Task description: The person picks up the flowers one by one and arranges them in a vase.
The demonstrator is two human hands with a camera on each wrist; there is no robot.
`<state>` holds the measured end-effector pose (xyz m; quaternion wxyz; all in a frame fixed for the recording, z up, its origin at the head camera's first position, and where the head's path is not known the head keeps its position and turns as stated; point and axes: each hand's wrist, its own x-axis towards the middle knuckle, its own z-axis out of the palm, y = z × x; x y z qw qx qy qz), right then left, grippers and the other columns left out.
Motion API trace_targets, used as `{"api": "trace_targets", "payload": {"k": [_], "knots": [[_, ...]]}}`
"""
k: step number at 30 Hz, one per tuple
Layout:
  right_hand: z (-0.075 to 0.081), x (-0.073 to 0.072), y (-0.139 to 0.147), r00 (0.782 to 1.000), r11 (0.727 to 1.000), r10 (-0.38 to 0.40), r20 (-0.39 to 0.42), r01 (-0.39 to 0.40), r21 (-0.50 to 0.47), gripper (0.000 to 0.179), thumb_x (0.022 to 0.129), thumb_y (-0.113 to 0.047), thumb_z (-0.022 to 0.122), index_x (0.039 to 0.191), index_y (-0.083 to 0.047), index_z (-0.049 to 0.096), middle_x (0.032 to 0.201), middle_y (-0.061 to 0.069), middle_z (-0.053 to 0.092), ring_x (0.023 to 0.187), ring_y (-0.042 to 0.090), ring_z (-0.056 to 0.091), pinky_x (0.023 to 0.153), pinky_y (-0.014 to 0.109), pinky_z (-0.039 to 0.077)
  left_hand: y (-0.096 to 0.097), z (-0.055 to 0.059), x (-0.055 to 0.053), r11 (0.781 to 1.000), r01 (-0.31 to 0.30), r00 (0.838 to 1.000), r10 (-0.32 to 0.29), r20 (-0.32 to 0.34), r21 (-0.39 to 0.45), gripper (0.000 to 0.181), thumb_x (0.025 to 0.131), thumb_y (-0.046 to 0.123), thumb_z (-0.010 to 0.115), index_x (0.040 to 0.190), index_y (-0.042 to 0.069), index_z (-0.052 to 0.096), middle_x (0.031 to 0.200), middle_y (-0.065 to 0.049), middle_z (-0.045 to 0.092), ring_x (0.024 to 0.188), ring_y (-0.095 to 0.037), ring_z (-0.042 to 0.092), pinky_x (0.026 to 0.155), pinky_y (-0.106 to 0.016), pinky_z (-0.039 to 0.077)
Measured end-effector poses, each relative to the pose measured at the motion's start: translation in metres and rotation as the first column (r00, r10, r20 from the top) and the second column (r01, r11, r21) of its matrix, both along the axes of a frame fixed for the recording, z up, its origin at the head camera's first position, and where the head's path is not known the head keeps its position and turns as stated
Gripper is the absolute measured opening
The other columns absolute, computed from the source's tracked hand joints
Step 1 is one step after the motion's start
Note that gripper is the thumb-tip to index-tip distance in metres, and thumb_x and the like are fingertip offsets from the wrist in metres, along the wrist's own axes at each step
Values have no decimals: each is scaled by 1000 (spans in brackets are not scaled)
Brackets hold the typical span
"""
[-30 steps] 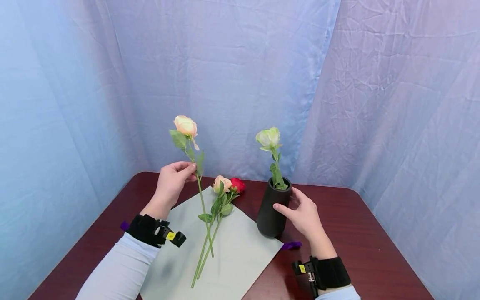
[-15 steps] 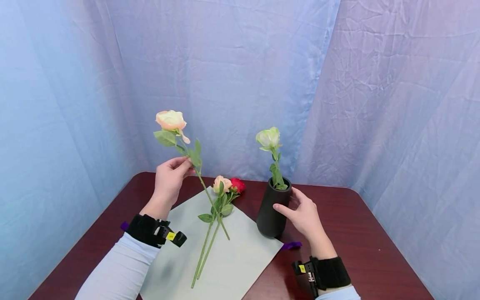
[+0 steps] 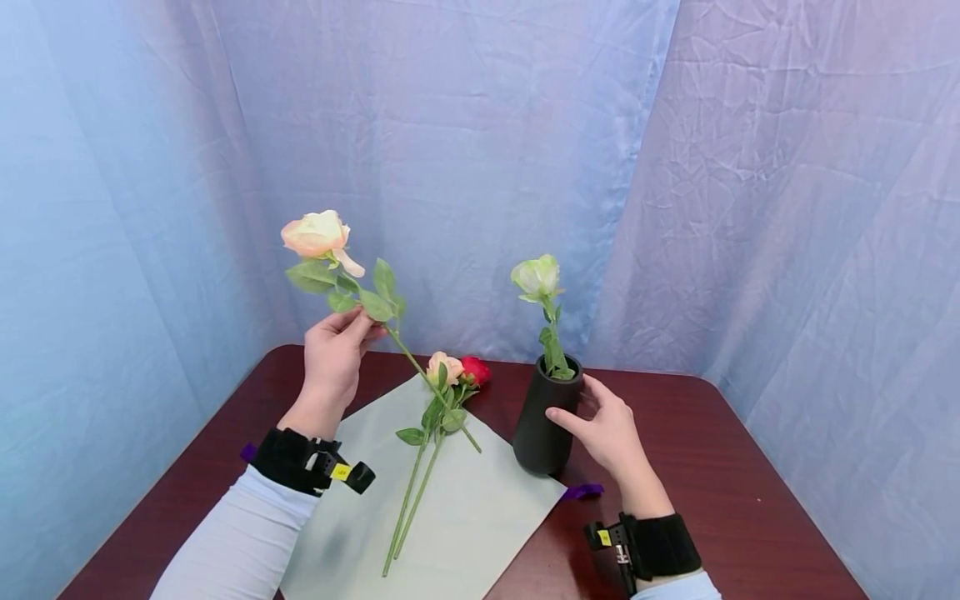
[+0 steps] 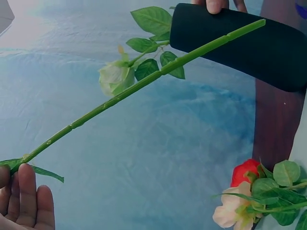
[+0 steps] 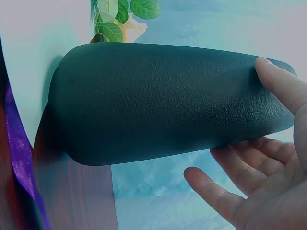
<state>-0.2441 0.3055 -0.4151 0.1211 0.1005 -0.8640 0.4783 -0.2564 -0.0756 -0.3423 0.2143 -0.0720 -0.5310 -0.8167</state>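
My left hand (image 3: 332,362) pinches the stem of a pale peach rose (image 3: 317,235) just below its leaves. The rose leans left, its stem (image 4: 117,99) slanting down to the right over the flowers that lie on the paper. My right hand (image 3: 611,427) holds the upper part of a dark vase (image 3: 538,429), thumb on the near side and fingers behind. In the right wrist view the thumb (image 5: 280,81) presses the vase near its top, with one finger held away. A white-green rose (image 3: 537,277) stands in the vase, its lower stem hidden inside.
A peach rose (image 3: 444,368) and a red rose (image 3: 476,371) lie on pale paper (image 3: 480,517), their stems toward me. Purple ribbon (image 3: 583,492) shows at the paper's right corner. The dark red table (image 3: 712,467) has curtains (image 3: 465,167) around it.
The rose in my left hand has tilted further left, its bloom moving left and up while the stem's lower end swung right and up. The right hand and vase stay still.
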Motion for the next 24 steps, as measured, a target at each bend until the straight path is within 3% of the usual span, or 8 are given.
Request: {"api": "trace_targets", "payload": {"k": [14, 24], "knots": [[3, 1, 0, 1000, 1000, -1, 10, 1, 1, 85, 84, -48, 83, 153, -15, 45, 142, 14, 58, 127, 33, 58, 96, 53, 52, 6, 10, 3, 996, 17, 996, -10, -93, 83, 28, 94, 15, 73, 117, 0, 74, 96, -7, 73, 82, -16, 71, 87, -31, 56], [0, 0, -3, 1000, 1000, -3, 11, 3, 10, 87, 83, -48, 83, 153, -15, 44, 142, 14, 58, 127, 31, 59, 97, 52, 51, 13, 16, 2, 996, 31, 995, -22, -95, 89, 26, 96, 17, 71, 117, 1, 71, 94, -4, 73, 84, -14, 71, 91, -32, 55]]}}
